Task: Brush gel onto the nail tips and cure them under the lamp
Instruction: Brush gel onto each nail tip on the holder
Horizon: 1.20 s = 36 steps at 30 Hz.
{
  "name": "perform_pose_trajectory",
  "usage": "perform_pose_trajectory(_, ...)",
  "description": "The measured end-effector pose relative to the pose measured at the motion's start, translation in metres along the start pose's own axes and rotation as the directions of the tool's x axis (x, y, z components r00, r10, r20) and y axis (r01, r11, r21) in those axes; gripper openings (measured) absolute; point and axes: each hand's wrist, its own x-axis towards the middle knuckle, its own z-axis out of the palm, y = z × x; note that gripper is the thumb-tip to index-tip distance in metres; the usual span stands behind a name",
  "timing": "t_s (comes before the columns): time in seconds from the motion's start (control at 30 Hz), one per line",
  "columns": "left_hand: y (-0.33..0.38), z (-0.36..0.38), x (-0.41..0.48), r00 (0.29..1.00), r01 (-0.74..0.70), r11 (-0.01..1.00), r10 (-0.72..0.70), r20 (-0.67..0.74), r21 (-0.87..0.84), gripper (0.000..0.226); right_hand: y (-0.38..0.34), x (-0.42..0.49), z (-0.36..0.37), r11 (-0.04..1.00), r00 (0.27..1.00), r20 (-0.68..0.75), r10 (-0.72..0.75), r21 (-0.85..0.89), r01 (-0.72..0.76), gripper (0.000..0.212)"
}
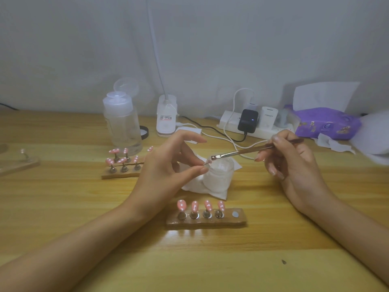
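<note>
fingers [195, 170] of our left hand [166, 165] pinch one nail tip [207, 162] above the gel jar [221, 173]; our right hand [294, 163] grips the brush [248, 152], bristles touching that tip. four pink tips [207, 205] stand on the near holder [206, 221] in front of the jar.

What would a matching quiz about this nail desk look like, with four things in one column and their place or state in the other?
Things:
1. brush
2. single nail tip
3. clear bottle
4. tissue pack

Place or state:
A. lid flipped open
B. held in the right hand
C. purple, far right of the table
D. pinched in the left hand

Pairs: 1-B, 2-D, 3-A, 4-C
</note>
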Motion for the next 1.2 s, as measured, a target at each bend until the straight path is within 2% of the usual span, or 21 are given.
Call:
perform_pose_trajectory(0.1, -0.001, 0.000, 0.000, 1.000, 0.003, 1.000, -0.003, -0.002, -0.004, 0.042, 0.000, -0.001, 0.001, 1.000, 0.999, 0.042, -0.013, -0.001, 0.013, 0.019)
perform_pose_trajectory(0.23, -0.001, 0.000, 0.000, 1.000, 0.000, 1.000, 0.000, -0.004, 0.013, 0.042, 0.001, 0.000, 0.000, 0.999, 1.000, 0.008, 0.018, -0.027, -0.018, 0.021)
perform_pose_trajectory(0.43, 0.000, 0.000, 0.001, 1.000, 0.001, 1.000, -0.001, -0.004, 0.015, 0.041, 0.001, 0.000, 0.000, 0.999, 0.998, 0.042, -0.045, -0.007, 0.045, 0.018)
perform_pose_trajectory(0.73, 0.001, 0.000, 0.000, 1.000, -0.006, 1.000, 0.006, -0.001, 0.024, 0.041, 0.004, 0.001, 0.000, 0.998, 0.999, 0.034, -0.011, -0.064, 0.013, 0.021)
perform_pose_trajectory(0.83, 0.002, 0.001, 0.000, 0.999, -0.033, 0.998, 0.033, 0.004, 0.060, 0.040, 0.003, 0.000, -0.001, 0.998, 1.000, -0.005, -0.020, -0.066, 0.020, 0.028)
perform_pose_trajectory(1.07, 0.002, 0.000, 0.000, 0.999, -0.043, 0.997, 0.043, 0.005, 0.062, 0.040, -0.006, 0.005, -0.012, 0.999, 0.978, -0.210, 0.021, 0.039, -0.014, 0.035)
perform_pose_trajectory(1.2, 0.002, 0.000, -0.001, 0.999, -0.035, 0.998, 0.034, 0.006, 0.053, 0.039, -0.008, 0.007, -0.015, 0.995, 0.975, -0.221, -0.018, 0.089, 0.039, 0.033)
